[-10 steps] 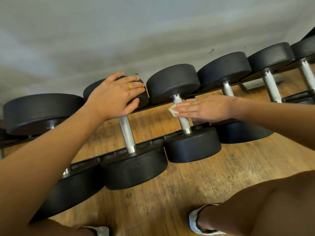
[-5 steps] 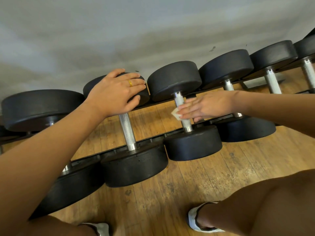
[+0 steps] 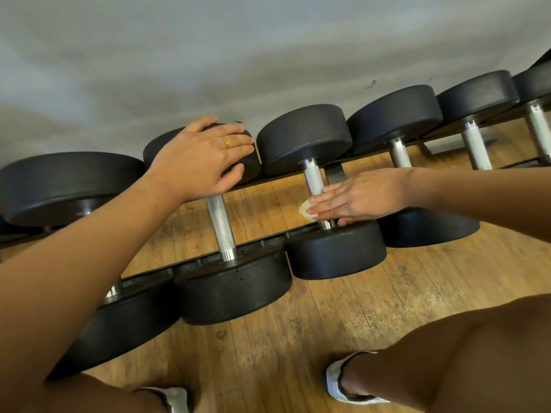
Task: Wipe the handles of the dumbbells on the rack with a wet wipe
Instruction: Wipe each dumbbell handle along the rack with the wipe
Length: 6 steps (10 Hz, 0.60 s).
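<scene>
Several black dumbbells with knurled steel handles lie across a low rack (image 3: 269, 240). My right hand (image 3: 360, 198) holds a white wet wipe (image 3: 305, 210) wrapped against the lower end of the middle dumbbell's handle (image 3: 312, 177), fingers over the top and thumb underneath, just above its near head (image 3: 337, 251). My left hand (image 3: 198, 162), wearing a gold ring, rests with spread fingers on the far head (image 3: 247, 165) of the neighbouring dumbbell to the left. That dumbbell's handle (image 3: 221, 226) is bare.
More dumbbells continue to the right (image 3: 474, 144) and a larger one lies at the far left (image 3: 68, 183). A grey wall stands behind the rack. The floor is worn wood (image 3: 343, 308). My knees and white shoes (image 3: 337, 383) are at the bottom.
My right hand has slid the wipe down the middle handle from its upper part to near the front head. My left hand has stayed on the far head.
</scene>
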Each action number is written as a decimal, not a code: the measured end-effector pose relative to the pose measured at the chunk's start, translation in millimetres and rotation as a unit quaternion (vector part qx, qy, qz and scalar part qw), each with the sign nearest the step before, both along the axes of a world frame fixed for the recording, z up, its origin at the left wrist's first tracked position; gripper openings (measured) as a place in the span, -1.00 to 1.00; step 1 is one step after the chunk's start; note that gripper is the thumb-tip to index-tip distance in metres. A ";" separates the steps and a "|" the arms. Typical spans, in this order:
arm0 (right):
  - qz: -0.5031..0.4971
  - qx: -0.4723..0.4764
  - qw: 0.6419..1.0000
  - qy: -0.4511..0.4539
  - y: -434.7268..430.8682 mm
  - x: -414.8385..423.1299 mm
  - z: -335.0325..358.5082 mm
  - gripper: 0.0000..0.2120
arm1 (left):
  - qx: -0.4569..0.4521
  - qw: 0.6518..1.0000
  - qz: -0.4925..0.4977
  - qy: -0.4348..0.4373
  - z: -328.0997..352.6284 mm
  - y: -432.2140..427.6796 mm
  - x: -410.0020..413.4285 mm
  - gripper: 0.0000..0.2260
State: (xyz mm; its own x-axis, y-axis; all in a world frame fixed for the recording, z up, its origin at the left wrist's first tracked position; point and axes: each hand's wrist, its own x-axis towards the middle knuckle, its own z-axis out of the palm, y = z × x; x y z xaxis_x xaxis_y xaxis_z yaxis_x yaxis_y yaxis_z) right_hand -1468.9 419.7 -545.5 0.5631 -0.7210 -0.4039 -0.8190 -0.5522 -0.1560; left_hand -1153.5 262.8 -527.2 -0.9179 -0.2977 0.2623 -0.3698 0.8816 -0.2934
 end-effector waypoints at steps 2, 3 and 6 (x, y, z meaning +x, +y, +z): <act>0.119 -0.095 0.986 0.061 -16.7 -7.7 -19.5 -0.55 | 0.001 1.000 -0.003 0.000 0.2 0.2 -0.4 -0.58; 0.125 -0.145 0.975 0.111 -28.2 -1.9 -22.7 -0.45 | -0.001 1.000 0.001 -0.002 1.1 0.6 -0.2 -0.58; 0.043 -0.178 0.977 0.105 -33.6 18.7 -30.4 -0.36 | 0.002 1.000 0.003 -0.003 2.4 2.0 -0.6 -0.57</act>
State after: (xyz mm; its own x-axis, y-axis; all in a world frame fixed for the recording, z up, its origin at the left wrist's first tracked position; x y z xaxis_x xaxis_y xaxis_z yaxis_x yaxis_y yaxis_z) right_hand -1450.3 386.2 -575.9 0.5592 -0.7909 -0.2486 -0.7609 -0.6086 0.2250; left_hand -1154.1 264.8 -524.8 -0.9173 -0.3047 0.2562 -0.3738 0.8807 -0.2909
